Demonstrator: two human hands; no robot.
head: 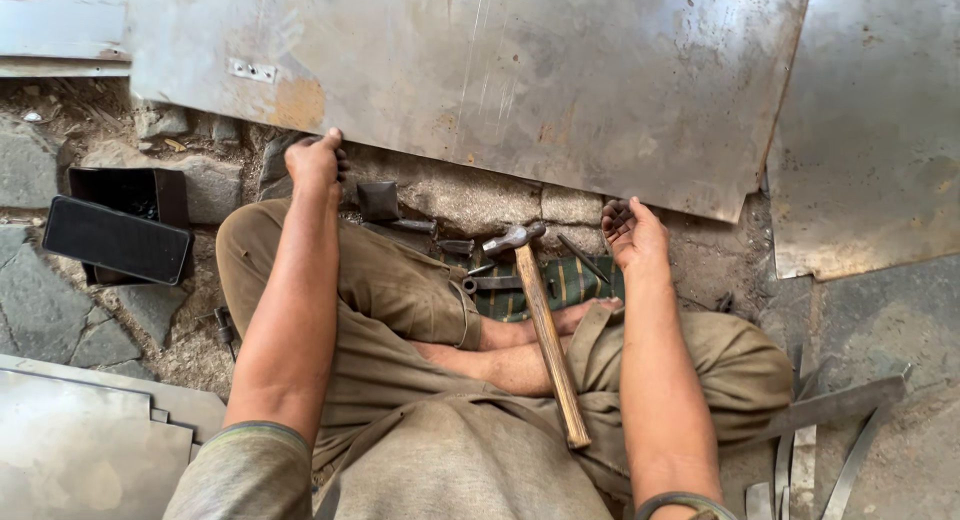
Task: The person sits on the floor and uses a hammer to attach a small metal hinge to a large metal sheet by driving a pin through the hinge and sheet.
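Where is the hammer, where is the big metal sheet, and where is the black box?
hammer [545, 325]: head view, on the middle of its wooden handle.
big metal sheet [520, 70]: head view, on its bare flat face.
black box [115, 238]: head view, on its flat dark lid.

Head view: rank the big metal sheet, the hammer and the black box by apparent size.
1. Big metal sheet, largest.
2. Hammer.
3. Black box: shorter than the hammer but wider, so ranks 2 and 3 are unsure.
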